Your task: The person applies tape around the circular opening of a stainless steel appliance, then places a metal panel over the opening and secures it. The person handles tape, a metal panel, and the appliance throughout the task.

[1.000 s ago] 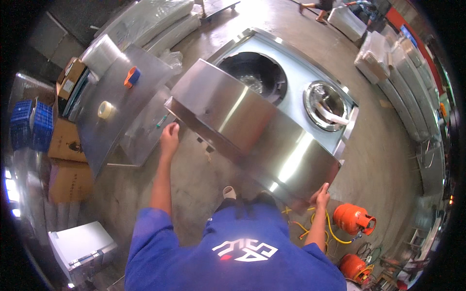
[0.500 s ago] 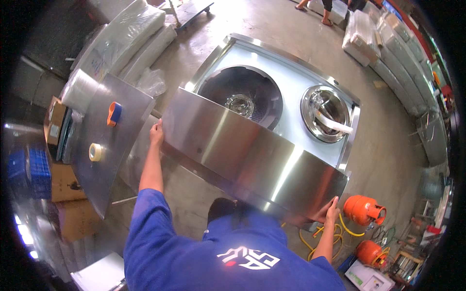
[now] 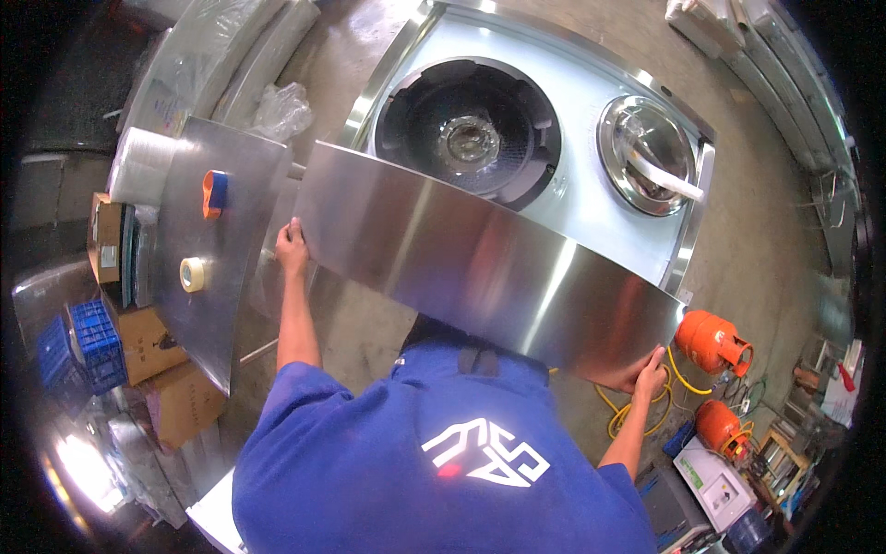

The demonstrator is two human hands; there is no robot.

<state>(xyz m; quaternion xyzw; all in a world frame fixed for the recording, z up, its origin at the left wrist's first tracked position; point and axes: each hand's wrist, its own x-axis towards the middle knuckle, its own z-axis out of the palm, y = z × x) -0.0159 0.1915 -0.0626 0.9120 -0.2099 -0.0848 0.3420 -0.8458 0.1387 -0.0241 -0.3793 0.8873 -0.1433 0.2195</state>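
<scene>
A wide brushed stainless-steel panel (image 3: pixel 461 258) stretches across the front of a steel stove (image 3: pixel 577 138), in front of my body. My left hand (image 3: pixel 293 245) is closed on the panel's left end, thumb up. At its lower right corner, my right hand (image 3: pixel 651 374) grips the edge, its fingers partly hidden behind the steel. Beyond the panel, the stove top holds a large round black burner well (image 3: pixel 544 138) and a smaller shiny round bowl (image 3: pixel 614 129) with a white-wrapped spout (image 3: pixel 664 177) over it. The panel's top edge covers the near side of the stove.
On my left a steel-topped table (image 3: pixel 221 277) carries an orange-and-blue tape dispenser (image 3: pixel 214 194) and a tape roll (image 3: pixel 192 274). Blue crates (image 3: pixel 97 346) and cardboard boxes (image 3: pixel 185 406) stand beside it. Orange gas cylinders (image 3: pixel 711 342) with yellow hoses (image 3: pixel 683 374) lie at right.
The view has shifted, and the stove sits higher in the picture. More of the black burner well shows past the panel's top edge. Both hands keep hold of the panel.
</scene>
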